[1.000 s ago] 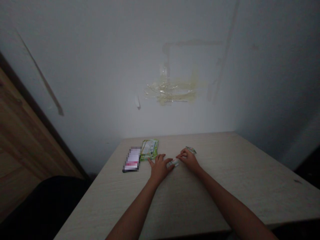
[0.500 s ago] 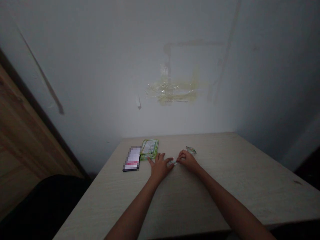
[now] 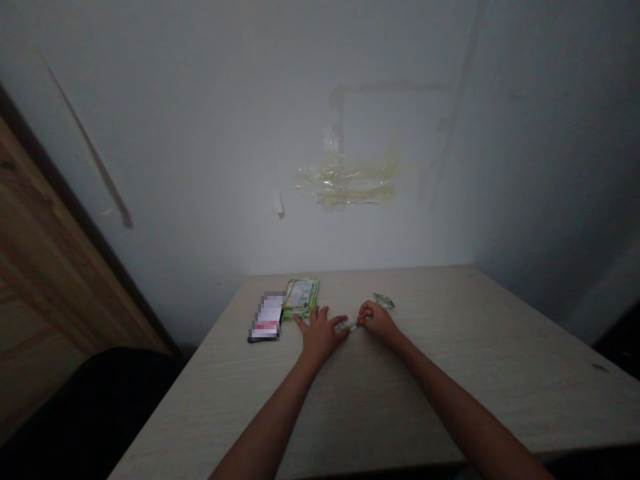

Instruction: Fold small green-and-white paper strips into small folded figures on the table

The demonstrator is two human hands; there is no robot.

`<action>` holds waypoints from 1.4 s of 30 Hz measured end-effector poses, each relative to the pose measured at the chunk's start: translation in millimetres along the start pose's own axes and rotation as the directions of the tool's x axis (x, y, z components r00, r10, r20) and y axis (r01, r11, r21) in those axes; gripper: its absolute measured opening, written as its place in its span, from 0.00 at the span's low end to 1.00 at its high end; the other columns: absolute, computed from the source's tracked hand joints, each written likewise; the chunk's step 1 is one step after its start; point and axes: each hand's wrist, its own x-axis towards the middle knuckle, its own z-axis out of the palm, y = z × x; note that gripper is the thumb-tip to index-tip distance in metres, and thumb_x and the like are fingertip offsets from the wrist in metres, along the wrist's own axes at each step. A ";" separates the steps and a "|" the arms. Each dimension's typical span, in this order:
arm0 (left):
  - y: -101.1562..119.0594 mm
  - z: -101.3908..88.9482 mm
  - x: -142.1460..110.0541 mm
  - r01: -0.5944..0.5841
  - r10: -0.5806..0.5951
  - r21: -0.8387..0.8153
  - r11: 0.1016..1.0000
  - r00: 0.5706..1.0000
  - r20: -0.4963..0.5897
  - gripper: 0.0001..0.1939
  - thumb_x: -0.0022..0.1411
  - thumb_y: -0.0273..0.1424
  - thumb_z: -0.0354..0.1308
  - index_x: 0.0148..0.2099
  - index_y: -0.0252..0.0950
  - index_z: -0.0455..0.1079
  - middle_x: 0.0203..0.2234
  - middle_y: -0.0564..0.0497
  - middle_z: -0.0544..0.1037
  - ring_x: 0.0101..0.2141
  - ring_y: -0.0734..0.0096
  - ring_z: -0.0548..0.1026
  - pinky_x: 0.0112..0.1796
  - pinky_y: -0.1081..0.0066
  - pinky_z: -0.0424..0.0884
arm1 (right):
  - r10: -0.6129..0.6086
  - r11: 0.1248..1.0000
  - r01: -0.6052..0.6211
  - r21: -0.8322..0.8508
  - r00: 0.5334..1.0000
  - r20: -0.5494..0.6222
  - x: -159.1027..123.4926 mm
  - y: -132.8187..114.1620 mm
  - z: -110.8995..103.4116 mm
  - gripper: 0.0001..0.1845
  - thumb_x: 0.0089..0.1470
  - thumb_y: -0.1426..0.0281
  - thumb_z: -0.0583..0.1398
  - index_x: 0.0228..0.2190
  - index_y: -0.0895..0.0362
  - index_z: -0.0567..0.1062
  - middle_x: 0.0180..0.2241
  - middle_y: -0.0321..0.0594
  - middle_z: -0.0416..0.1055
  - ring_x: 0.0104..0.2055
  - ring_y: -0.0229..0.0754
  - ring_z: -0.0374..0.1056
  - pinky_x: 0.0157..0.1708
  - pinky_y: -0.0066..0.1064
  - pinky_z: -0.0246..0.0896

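Just below and right of the frame's centre, a small white piece point(image 3: 350, 323) lies on the pale wooden table point(image 3: 450, 373), between the two hands. The left hand point(image 3: 319, 337) is spread wide, palm down; its thumb and forefinger reach to the left part of the piece and partly cover it, while the other fingers fan out toward the upper left, near a stack of green packets point(image 3: 302, 293). The right hand point(image 3: 379, 323) is curled narrow, its fingertips bunched at the right end of the piece; whether they pinch it I cannot tell. A small green-and-white packet point(image 3: 385, 301) lies just beyond the right hand, toward the top of the frame. Left of the green stack and right beside it lies a phone point(image 3: 267, 318) with its screen blurred out. Behind the table, crumpled clear tape point(image 3: 350, 183) clings to the wall point(image 3: 210, 133) in the upper middle of the frame.
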 end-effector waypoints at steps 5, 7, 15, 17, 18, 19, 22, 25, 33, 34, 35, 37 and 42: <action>-1.5 1.7 0.9 -0.005 0.005 -0.010 1.000 1.000 -0.007 0.20 0.59 0.54 0.52 0.52 0.63 0.70 0.58 0.51 0.67 0.62 0.45 0.54 0.55 0.29 0.29 | 0.031 0.999 -0.031 0.009 1.000 -0.006 -2.6 4.0 -0.6 0.11 0.37 0.77 0.56 0.27 0.53 0.65 0.21 0.32 0.73 0.27 0.42 0.72 0.37 0.35 0.66; -2.1 3.1 0.9 -0.020 0.020 -0.013 1.000 1.000 -0.018 0.19 0.59 0.54 0.52 0.52 0.63 0.70 0.58 0.52 0.67 0.62 0.46 0.54 0.55 0.29 0.29 | 0.019 0.999 -0.019 0.042 1.000 -0.009 -3.9 6.0 -1.7 0.11 0.37 0.76 0.57 0.28 0.53 0.66 0.22 0.32 0.74 0.29 0.43 0.73 0.38 0.36 0.66; 1.0 1.8 -0.1 -0.023 0.023 0.024 0.999 1.000 0.015 0.19 0.63 0.51 0.47 0.54 0.64 0.68 0.59 0.51 0.67 0.62 0.48 0.53 0.56 0.29 0.30 | -0.036 0.989 0.045 0.143 0.997 -0.068 -5.8 10.3 -6.8 0.10 0.42 0.68 0.61 0.29 0.53 0.65 0.27 0.36 0.77 0.34 0.46 0.75 0.43 0.42 0.67; 1.8 0.8 -0.2 -0.021 0.020 0.026 0.999 1.000 0.023 0.18 0.64 0.49 0.46 0.55 0.64 0.67 0.59 0.51 0.66 0.62 0.49 0.53 0.56 0.29 0.31 | -0.027 0.993 0.036 0.115 0.997 -0.075 -5.4 11.1 -6.3 0.10 0.43 0.68 0.61 0.29 0.53 0.65 0.27 0.36 0.77 0.34 0.47 0.75 0.42 0.42 0.67; 2.0 0.6 -0.1 -0.021 0.020 0.024 0.999 0.999 0.025 0.18 0.64 0.49 0.46 0.55 0.64 0.67 0.59 0.51 0.66 0.62 0.49 0.53 0.56 0.29 0.31 | -0.017 0.995 0.025 0.099 0.997 -0.075 -5.1 11.4 -5.9 0.10 0.42 0.67 0.62 0.29 0.53 0.66 0.27 0.36 0.77 0.34 0.46 0.75 0.41 0.41 0.67; 1.9 0.6 -0.1 -0.021 0.021 0.020 1.000 0.999 0.025 0.18 0.64 0.49 0.47 0.55 0.64 0.67 0.59 0.51 0.66 0.62 0.49 0.53 0.56 0.29 0.31 | -0.007 0.996 0.014 0.087 0.997 -0.075 -5.0 11.5 -5.5 0.10 0.42 0.67 0.62 0.29 0.53 0.66 0.27 0.36 0.76 0.34 0.46 0.75 0.40 0.40 0.67; 1.2 1.6 0.0 -0.018 0.017 0.004 1.000 1.000 0.008 0.18 0.62 0.50 0.50 0.54 0.63 0.68 0.58 0.51 0.67 0.62 0.48 0.54 0.56 0.29 0.31 | -0.003 0.997 0.009 0.082 0.997 -0.076 -5.0 10.7 -4.7 0.11 0.43 0.66 0.62 0.29 0.53 0.66 0.27 0.37 0.76 0.34 0.46 0.75 0.40 0.39 0.67; 0.4 2.1 -0.3 -0.008 0.007 -0.010 1.000 1.000 -0.019 0.19 0.60 0.51 0.52 0.52 0.61 0.71 0.57 0.50 0.68 0.61 0.48 0.54 0.56 0.29 0.31 | -0.028 0.992 0.035 0.120 0.998 -0.064 -6.3 8.4 -4.1 0.12 0.43 0.65 0.63 0.30 0.53 0.65 0.27 0.37 0.76 0.34 0.46 0.75 0.41 0.39 0.67; 3.6 1.6 -1.0 0.010 -0.011 -0.026 1.000 0.999 -0.038 0.18 0.59 0.51 0.53 0.49 0.55 0.73 0.56 0.48 0.68 0.61 0.49 0.55 0.57 0.30 0.32 | -0.030 0.988 0.024 0.155 0.999 0.034 -11.8 2.3 -0.7 0.15 0.43 0.64 0.66 0.31 0.54 0.66 0.29 0.36 0.76 0.35 0.44 0.76 0.40 0.37 0.69; 4.0 2.2 -0.8 0.015 -0.016 -0.030 0.999 0.999 -0.037 0.18 0.59 0.51 0.54 0.49 0.55 0.73 0.56 0.48 0.68 0.61 0.49 0.55 0.57 0.30 0.32 | -0.030 0.989 0.024 0.146 0.999 0.043 -12.2 1.8 -0.6 0.15 0.43 0.65 0.66 0.31 0.54 0.67 0.29 0.36 0.76 0.35 0.44 0.76 0.39 0.36 0.69; 4.1 2.9 -0.5 0.019 -0.020 -0.034 0.999 0.999 -0.036 0.18 0.59 0.50 0.54 0.49 0.54 0.73 0.56 0.48 0.68 0.61 0.49 0.55 0.57 0.30 0.32 | -0.035 0.991 0.028 0.133 0.998 0.048 -12.5 1.5 -0.6 0.15 0.43 0.65 0.66 0.31 0.54 0.67 0.30 0.36 0.76 0.35 0.44 0.76 0.39 0.35 0.69; 4.0 4.3 0.0 0.020 -0.021 -0.036 0.999 0.999 -0.036 0.18 0.59 0.50 0.55 0.49 0.54 0.73 0.56 0.48 0.68 0.61 0.49 0.55 0.56 0.30 0.32 | -0.050 0.993 0.044 0.109 0.998 0.049 -12.9 1.2 -0.6 0.14 0.42 0.66 0.66 0.30 0.55 0.67 0.30 0.36 0.75 0.35 0.43 0.76 0.39 0.34 0.69; 3.4 5.5 1.0 -0.004 0.002 -0.026 1.000 0.999 -0.048 0.19 0.59 0.52 0.53 0.48 0.54 0.73 0.55 0.47 0.69 0.61 0.49 0.56 0.56 0.28 0.33 | -0.091 0.994 0.090 0.056 0.996 0.024 -12.1 4.1 0.7 0.13 0.43 0.67 0.65 0.30 0.55 0.68 0.31 0.36 0.73 0.34 0.42 0.75 0.37 0.33 0.69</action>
